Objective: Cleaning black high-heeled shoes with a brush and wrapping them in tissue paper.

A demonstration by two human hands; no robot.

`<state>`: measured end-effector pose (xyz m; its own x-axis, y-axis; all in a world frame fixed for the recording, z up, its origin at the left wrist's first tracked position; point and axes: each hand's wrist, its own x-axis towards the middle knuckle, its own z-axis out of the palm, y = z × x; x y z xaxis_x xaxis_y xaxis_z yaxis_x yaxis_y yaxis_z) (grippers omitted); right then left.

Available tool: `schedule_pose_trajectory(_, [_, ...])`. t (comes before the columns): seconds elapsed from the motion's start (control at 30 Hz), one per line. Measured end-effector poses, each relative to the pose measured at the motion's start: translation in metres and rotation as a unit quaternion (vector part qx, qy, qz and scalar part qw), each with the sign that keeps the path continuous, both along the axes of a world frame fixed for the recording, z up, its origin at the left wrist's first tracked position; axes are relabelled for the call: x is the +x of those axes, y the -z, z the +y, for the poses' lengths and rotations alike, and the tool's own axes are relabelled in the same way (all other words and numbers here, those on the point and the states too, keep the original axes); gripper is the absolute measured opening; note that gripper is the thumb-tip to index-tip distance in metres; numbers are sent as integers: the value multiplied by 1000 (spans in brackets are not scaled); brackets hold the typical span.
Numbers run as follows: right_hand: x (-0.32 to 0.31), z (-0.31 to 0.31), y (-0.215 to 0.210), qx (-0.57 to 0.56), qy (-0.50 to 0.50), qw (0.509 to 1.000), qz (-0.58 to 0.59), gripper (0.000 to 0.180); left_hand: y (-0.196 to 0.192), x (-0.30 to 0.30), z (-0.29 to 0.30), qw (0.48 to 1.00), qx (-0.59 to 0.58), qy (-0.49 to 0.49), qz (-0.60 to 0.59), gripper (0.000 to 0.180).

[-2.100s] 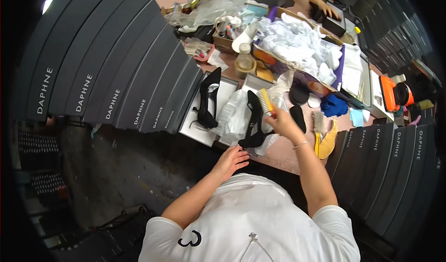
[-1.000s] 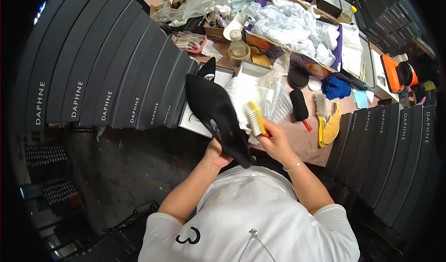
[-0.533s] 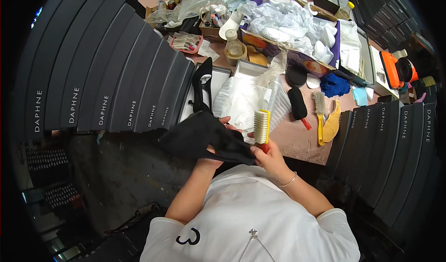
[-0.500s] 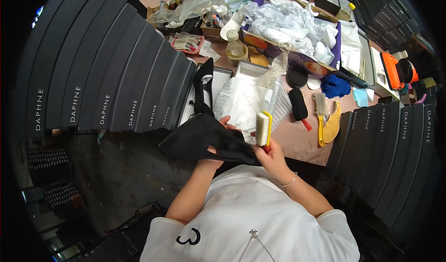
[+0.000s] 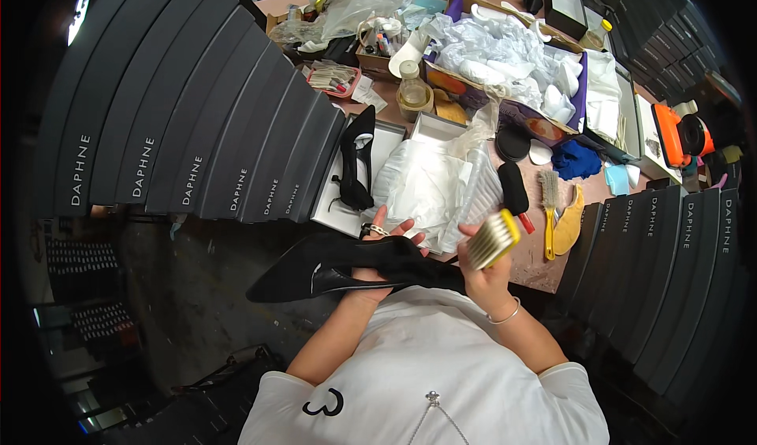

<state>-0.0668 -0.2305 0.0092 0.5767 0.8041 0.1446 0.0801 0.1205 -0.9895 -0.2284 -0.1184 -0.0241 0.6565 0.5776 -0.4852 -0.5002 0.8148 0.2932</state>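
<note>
A black high-heeled shoe [image 5: 288, 268] lies across my left hand [image 5: 369, 294], toe pointing left over the table's front edge. The palm supports it from below, and some fingertips show beyond its far side. In my right hand [image 5: 487, 281] is a yellow brush [image 5: 494, 240] with pale bristles turned up, away from the shoe. The shoe's heel end lies close to the right hand; whether they touch I cannot tell. Just beyond, a matching black shoe [image 5: 356, 165] rests in an open shoe box [image 5: 335, 215], beside white wrapping paper [image 5: 422, 189].
Dark shoe boxes [image 5: 169, 122] stand stacked at left, with more boxes [image 5: 639, 264] at right. A second brush [image 5: 549, 212], a black-headed tool with a red handle [image 5: 512, 189] and a blue cloth [image 5: 576, 159] lie on the table. Behind stands a purple carton [image 5: 582, 90] of crumpled plastic.
The shoe has turned and shifted left and nearer to me, its opening now showing. My right hand has moved right with the brush, whose bristles have tilted upward.
</note>
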Motion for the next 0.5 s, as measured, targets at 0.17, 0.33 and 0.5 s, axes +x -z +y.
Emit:
schedule_pose_trajectory(0.17, [22, 22, -19, -129, -64, 984, 102, 39, 21, -6, -10, 997, -9, -7, -72, 55])
schedule_pose_trajectory(0.33, [22, 13, -35, -152, -107, 975, -119, 66, 31, -9, -5, 988, 148, -41, 22, 51])
schedule_pose_trajectory(0.5, [2, 28, -1, -130, -180, 966, -133, 62, 23, -5, -12, 999, -32, -36, -11, 45])
